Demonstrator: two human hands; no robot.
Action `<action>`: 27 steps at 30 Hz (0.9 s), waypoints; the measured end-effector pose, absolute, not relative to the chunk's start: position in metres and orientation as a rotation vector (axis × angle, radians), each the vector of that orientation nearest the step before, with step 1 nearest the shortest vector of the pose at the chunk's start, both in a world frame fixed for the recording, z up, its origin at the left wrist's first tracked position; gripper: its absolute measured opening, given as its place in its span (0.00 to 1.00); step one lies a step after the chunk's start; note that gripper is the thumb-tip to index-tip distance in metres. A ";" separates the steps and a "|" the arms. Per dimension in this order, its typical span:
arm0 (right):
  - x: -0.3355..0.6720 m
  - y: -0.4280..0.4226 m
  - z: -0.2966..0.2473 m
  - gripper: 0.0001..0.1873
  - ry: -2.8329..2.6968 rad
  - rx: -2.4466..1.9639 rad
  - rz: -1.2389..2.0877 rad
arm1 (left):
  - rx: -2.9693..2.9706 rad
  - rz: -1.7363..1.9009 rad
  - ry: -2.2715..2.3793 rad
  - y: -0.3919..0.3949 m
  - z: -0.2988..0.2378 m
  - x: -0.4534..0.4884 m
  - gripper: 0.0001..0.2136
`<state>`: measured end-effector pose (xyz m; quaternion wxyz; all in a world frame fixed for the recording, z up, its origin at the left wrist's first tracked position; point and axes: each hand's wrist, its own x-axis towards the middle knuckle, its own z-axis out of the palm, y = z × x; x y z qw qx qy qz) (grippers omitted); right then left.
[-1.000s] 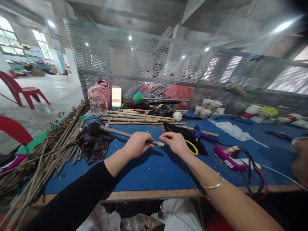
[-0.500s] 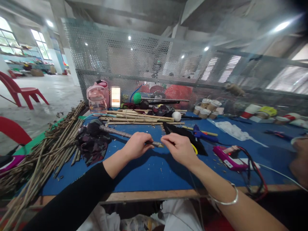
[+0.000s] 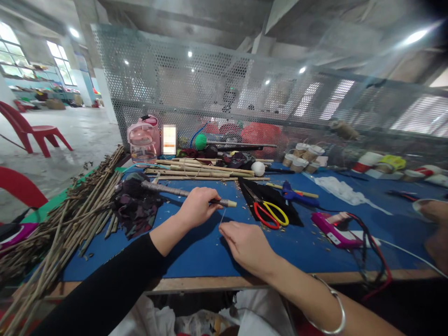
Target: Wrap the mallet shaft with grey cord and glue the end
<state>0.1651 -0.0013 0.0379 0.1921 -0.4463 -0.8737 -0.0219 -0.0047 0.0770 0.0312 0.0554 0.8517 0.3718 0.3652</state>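
My left hand (image 3: 196,209) is closed around a grey-wrapped stick (image 3: 168,190) near its pale bare right end. At the stick's far left end is a dark knob, beside a camouflage-patterned cloth (image 3: 137,213); whether they are joined I cannot tell. Lower and to the right, my right hand (image 3: 249,245) pinches a thin pale thread (image 3: 222,217) that runs up taut to the stick. Scissors with red and yellow handles (image 3: 269,215) lie on a black cloth (image 3: 296,215) just beyond my right hand.
Dry stalks (image 3: 75,205) pile along the left. Bamboo sticks (image 3: 199,170) and a white ball (image 3: 258,168) lie behind my hands. On the right are a blue glue gun (image 3: 297,196), a magenta power strip (image 3: 336,231) with cables, and another person's hand (image 3: 437,212).
My right hand has moved down and toward me from the stick's end, drawing out the thread. The scissors' handles have come into view. My left hand stays on the stick.
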 end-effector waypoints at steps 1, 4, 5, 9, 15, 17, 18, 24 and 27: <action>0.166 -0.001 0.047 0.16 -2.428 -1.219 -0.072 | 2.588 1.094 1.112 0.077 0.031 -0.005 0.05; 0.176 0.020 0.070 0.16 -2.191 -1.230 -0.014 | 2.596 1.081 1.042 0.075 0.033 -0.005 0.05; 0.181 0.032 0.074 0.15 -2.103 -1.252 0.034 | 2.600 1.095 1.024 0.074 0.035 -0.005 0.05; 0.196 0.072 0.064 0.12 -1.843 -1.382 0.377 | 2.629 1.129 0.956 0.070 0.040 -0.006 0.06; 0.180 0.053 0.022 0.14 -1.942 -1.404 0.595 | 2.625 1.109 1.094 0.072 0.038 -0.006 0.05; 0.170 0.029 0.020 0.14 -2.089 -1.391 0.358 | 2.608 1.110 1.129 0.074 0.035 -0.005 0.05; 0.166 0.017 0.023 0.14 -2.170 -1.375 0.217 | 2.599 1.112 1.138 0.075 0.034 -0.005 0.05; 0.173 0.012 0.068 0.15 -2.210 -1.183 -0.020 | 2.618 1.039 1.036 0.073 0.034 -0.004 0.05; 0.189 0.047 0.070 0.13 -1.942 -1.297 0.094 | 2.634 1.054 0.949 0.070 0.037 -0.003 0.07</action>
